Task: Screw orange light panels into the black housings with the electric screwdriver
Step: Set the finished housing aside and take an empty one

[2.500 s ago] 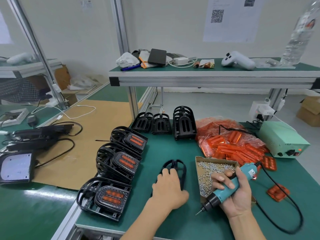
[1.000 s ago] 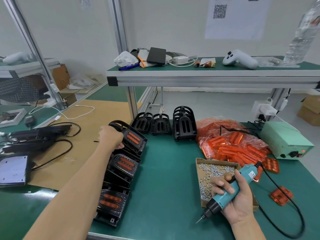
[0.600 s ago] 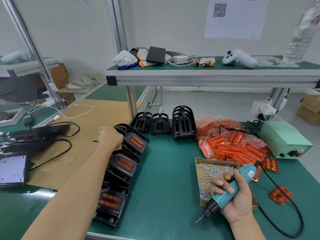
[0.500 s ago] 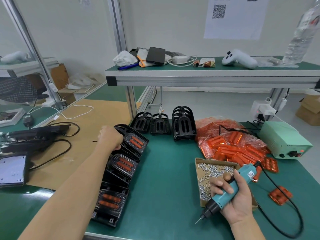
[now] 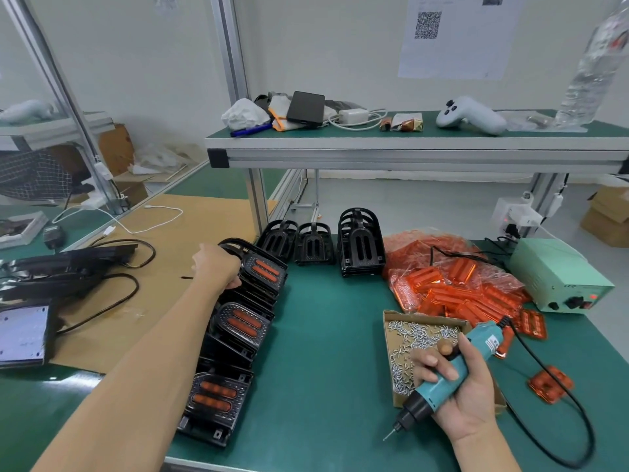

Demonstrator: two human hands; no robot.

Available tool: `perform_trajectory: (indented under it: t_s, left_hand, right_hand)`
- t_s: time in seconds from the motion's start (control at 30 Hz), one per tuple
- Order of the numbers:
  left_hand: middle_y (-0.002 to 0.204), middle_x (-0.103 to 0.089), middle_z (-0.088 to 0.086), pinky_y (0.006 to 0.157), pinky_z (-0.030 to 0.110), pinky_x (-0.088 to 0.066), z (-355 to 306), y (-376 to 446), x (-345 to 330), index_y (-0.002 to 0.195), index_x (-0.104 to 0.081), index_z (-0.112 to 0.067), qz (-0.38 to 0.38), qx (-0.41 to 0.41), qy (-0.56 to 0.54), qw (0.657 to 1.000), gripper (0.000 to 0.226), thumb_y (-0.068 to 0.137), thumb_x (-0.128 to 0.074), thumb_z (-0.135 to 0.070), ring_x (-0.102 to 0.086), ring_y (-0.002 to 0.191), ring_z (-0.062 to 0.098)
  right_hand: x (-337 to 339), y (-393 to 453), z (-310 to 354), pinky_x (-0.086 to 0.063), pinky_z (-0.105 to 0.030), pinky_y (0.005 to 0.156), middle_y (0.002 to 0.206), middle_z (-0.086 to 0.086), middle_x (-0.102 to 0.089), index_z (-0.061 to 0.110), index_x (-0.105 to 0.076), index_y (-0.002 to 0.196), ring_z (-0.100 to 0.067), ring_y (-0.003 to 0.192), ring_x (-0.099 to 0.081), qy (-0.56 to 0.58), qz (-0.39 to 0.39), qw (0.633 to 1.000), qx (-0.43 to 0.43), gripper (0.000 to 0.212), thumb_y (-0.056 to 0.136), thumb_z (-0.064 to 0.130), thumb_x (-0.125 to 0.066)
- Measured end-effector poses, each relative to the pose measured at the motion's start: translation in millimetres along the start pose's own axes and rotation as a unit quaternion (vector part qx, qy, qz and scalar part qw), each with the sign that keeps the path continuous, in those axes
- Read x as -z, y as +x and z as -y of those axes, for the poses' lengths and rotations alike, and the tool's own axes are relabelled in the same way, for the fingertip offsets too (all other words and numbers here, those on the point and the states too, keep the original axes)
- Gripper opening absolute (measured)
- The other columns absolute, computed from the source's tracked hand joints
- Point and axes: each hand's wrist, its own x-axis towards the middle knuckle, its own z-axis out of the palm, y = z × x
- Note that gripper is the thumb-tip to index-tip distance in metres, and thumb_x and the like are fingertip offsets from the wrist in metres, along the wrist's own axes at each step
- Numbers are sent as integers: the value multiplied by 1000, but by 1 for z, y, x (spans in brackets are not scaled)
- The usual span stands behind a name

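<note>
The left hand (image 5: 216, 267) was stretched to the far left part of the green bench (image 5: 323, 352), its fingers curled round the rim of the farthest finished housing (image 5: 260, 267) in a row of three lying along the left edge. The middle finished unit (image 5: 241, 323) and the nearest one (image 5: 212, 396) each showed two orange strips inside a black frame. The right hand (image 5: 456, 393) was low at the near right, its fingers wrapped round the teal electric screwdriver (image 5: 452, 369), with the bit pointing down and to the left, above the mat and touching nothing. Just behind this hand stood the cardboard tray of screws (image 5: 408, 338), and farther right lay the bag of orange light panels (image 5: 456, 287), with one loose panel (image 5: 549, 386) alone on the mat near the cable. Empty black housings (image 5: 360, 245) waited at the far side, under the shelf. I judge that the step in hand was putting a completed piece away in its row — no driving was going on, since no housing lay in front of the person. The next move probably calls for the left hand to let go and bring an empty housing to the near middle, then an orange panel — and only after that a screw and the tool. The right hand should keep the bit away from the tray.
</note>
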Motion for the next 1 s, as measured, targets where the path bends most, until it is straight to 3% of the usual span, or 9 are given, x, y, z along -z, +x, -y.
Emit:
perform_trajectory:
  t_s: [0.1, 0.3, 0.5, 0.63, 0.7, 0.77, 0.87, 0.93, 1.0]
  left_hand:
    - [56, -66, 17, 46, 26, -47, 1, -5, -2, 123, -52, 13, 13, -4, 54, 998, 56, 69, -41, 7, -65, 51, 26]
    - [44, -60, 10, 33, 19, -39, 1, -13, 0, 121, -57, 18, 20, -20, 109, 994, 57, 66, -43, 7, -60, 39, 21]
    - [62, -68, 17, 36, 21, -44, 0, -15, 2, 117, -60, 19, 3, -24, 91, 996, 49, 73, -47, 1, -59, 32, 18]
    - [94, -63, 17, 68, 40, -54, -8, -23, 3, 119, -48, 9, -53, -40, 112, 991, 45, 79, -56, -11, -66, 84, 36]
    - [91, -56, 13, 72, 42, -45, -14, -28, 2, 110, -39, -4, -104, -83, 130, 983, 37, 83, -59, -17, -56, 88, 37]
    - [77, -57, 6, 61, 33, -41, -23, -32, -4, 111, -40, -12, -150, -157, 113, 970, 33, 87, -60, -22, -56, 70, 28]
    - [69, -62, -4, 46, 27, -41, -41, -43, -24, 125, -52, -18, -129, -302, 45, 943, 34, 92, -59, -24, -56, 55, 11]
    - [92, -66, -3, 64, 33, -56, -54, -54, -49, 132, -54, -20, -57, -408, 83, 907, 41, 92, -59, -30, -63, 79, 13]
    - [126, -57, 7, 98, 43, -49, -67, -65, -85, 144, -49, -23, 10, -481, 176, 859, 58, 90, -61, -38, -52, 118, 25]
  right_hand:
    - [1, 0, 0, -43, -18, 48, 47, 9, -39, 17, -60, 69, -10, 63, -51, 1, 3, 1000, 0, 33, 92, 40, -59]
    - [1, 1, 0, -42, -18, 48, 48, 9, -37, 18, -59, 69, -10, 63, -50, -3, 4, 1000, 0, 32, 92, 40, -59]
    - [0, 0, 0, -42, -18, 48, 47, 9, -38, 17, -59, 69, -11, 63, -51, 0, 0, 1000, 0, 32, 92, 40, -59]
    - [1, 0, 0, -42, -18, 48, 47, 9, -39, 18, -59, 70, -11, 63, -50, 2, 1, 1000, -3, 32, 92, 40, -59]
    - [1, 0, 0, -42, -19, 48, 47, 9, -39, 17, -59, 70, -11, 63, -50, 3, 0, 1000, -5, 31, 92, 40, -60]
    - [0, 0, 0, -42, -19, 48, 47, 8, -39, 18, -59, 70, -11, 63, -50, 0, -1, 1000, -6, 30, 90, 39, -62]
    - [-1, 0, 0, -42, -20, 47, 48, 8, -38, 17, -57, 70, -12, 63, -49, -2, -6, 1000, -4, 29, 88, 38, -65]
    - [-2, 0, 0, -42, -20, 46, 47, 7, -37, 16, -57, 70, -12, 63, -48, -2, -11, 1000, -3, 30, 89, 38, -63]
    - [-3, 0, -1, -43, -20, 45, 47, 6, -36, 15, -57, 69, -12, 62, -47, -3, -14, 1000, -4, 32, 91, 38, -61]
